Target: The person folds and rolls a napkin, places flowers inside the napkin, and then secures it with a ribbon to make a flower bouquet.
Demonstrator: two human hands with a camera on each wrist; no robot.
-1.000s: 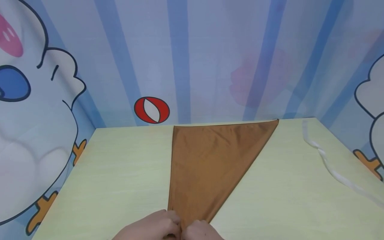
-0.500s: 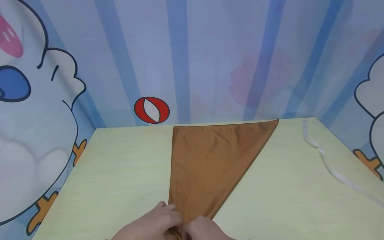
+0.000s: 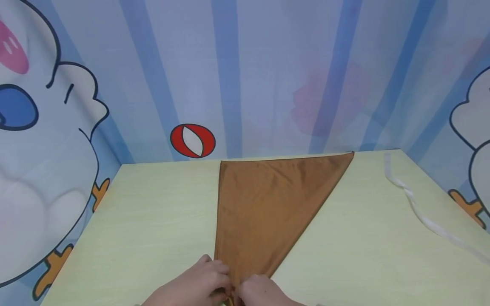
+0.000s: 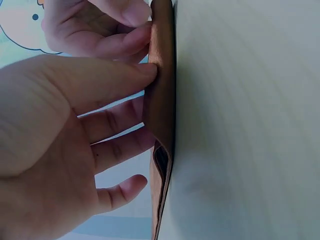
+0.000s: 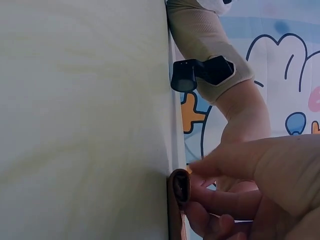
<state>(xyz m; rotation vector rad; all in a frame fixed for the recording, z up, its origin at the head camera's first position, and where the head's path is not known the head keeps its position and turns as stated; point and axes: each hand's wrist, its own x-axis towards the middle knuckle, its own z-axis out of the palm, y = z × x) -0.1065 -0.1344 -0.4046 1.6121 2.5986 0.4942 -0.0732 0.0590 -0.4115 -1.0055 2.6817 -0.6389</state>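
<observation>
A brown satiny cloth (image 3: 264,212) lies flat on the table, its far edge wide and its near end narrow. At that near end my left hand (image 3: 199,282) and my right hand (image 3: 264,291) sit side by side, nearly touching. In the left wrist view, the left thumb and fingers pinch a raised fold of the cloth (image 4: 164,90), whose layers part lower down. The right thumb and fingers (image 5: 225,200) grip the turned-over end of the cloth (image 5: 176,220), a loop with a dark hollow, in the right wrist view.
The pale table (image 3: 160,212) meets a blue striped backdrop (image 3: 264,76) with printed cartoon figures. A white twisted ribbon (image 3: 425,223) runs along the table's right side. A dark camera mount (image 5: 200,72) sits on the left wrist's beige sleeve.
Both hands have shifted slightly forward along the cloth, taking its near end with them. The far part of the cloth and the ribbon stay in place.
</observation>
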